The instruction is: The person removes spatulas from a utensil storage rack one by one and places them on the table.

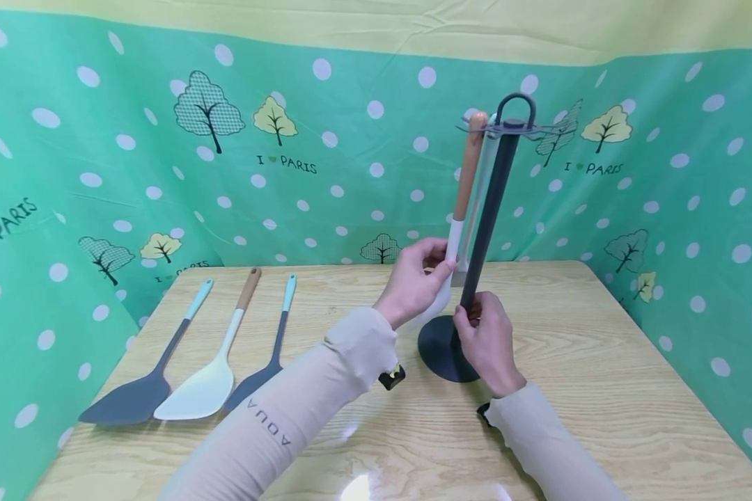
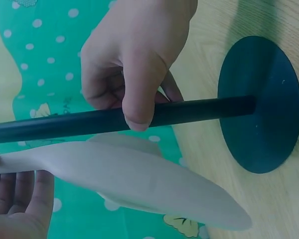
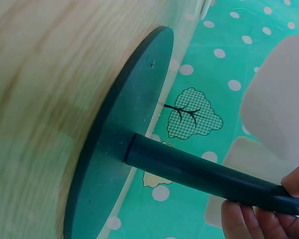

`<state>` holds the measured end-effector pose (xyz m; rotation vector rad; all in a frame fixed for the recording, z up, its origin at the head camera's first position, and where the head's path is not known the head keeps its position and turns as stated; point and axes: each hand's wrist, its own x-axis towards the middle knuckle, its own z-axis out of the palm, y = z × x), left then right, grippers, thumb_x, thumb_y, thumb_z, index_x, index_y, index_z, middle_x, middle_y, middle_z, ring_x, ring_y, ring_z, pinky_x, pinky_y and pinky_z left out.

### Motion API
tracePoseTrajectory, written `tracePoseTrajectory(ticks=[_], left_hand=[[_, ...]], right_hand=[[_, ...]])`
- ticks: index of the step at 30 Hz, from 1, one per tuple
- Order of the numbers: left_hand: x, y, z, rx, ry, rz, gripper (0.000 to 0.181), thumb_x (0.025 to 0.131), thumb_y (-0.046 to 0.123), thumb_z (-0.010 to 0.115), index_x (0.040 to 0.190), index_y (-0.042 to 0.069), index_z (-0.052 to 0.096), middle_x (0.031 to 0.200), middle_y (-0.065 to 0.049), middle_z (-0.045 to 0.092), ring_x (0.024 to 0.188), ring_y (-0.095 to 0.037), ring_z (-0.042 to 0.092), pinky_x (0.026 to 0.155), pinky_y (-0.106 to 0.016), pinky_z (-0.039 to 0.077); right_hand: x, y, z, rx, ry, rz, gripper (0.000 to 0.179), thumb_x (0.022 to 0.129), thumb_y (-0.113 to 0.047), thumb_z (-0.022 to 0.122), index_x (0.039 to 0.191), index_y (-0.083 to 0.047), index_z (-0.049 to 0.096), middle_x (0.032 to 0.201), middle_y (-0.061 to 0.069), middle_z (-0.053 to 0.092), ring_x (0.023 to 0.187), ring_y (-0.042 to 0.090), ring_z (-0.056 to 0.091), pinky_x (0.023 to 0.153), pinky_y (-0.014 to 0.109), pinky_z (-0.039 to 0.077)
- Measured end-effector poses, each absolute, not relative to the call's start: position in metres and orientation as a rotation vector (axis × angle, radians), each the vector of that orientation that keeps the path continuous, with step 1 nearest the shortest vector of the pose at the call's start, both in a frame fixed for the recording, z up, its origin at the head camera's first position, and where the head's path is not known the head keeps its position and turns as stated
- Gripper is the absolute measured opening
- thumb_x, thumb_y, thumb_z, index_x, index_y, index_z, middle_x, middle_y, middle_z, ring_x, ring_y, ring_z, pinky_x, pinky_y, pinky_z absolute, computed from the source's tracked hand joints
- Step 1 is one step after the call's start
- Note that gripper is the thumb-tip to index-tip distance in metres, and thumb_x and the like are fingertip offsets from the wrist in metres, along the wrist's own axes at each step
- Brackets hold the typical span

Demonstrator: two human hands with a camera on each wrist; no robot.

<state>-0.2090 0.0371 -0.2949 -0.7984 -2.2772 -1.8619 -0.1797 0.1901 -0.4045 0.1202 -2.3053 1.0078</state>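
Observation:
My left hand [image 1: 416, 278] pinches the white neck of a spatula [image 1: 466, 181] with a brown handle, held nearly upright. The handle's top end is at the hooks of a black utensil stand [image 1: 491, 202]; I cannot tell whether it hangs on one. In the left wrist view the spatula's pale blade [image 2: 154, 181] points down beside the pole. Low on the pole, just above the round base [image 1: 441, 351], my right hand [image 1: 491, 341] grips the stand, which leans a little. A utensil with a pale teal handle [image 1: 489, 156] is behind the brown-handled one, mostly hidden.
On the left of the wooden table [image 1: 601, 417] lie a dark turner with a teal handle [image 1: 131, 398], a white turner with a brown handle [image 1: 203, 390] and another dark turner [image 1: 257, 379], partly covered by my left sleeve. A green dotted curtain [image 1: 326, 209] surrounds the table.

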Motion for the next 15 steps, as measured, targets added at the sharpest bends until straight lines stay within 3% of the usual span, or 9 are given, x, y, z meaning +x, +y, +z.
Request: tracePoseTrajectory(ticks=[15], left_hand=[[-0.2011, 0.0321, -0.298, -0.853, -2.185, -1.908, 0.021, 0.092, 0.005, 0.063, 0.112, 0.0, 0.063, 0.1, -0.011, 0.066, 0.089, -0.016, 0.063, 0.079, -0.029, 0.054]], right_hand=[[-0.1781, 0.1906, -0.4026, 0.12, -2.295, 1.002, 0.014, 0.09, -0.013, 0.06, 0.097, -0.002, 0.055, 0.088, 0.009, 0.055, 0.074, 0.019, 0.058, 0.065, 0.035, 0.053]])
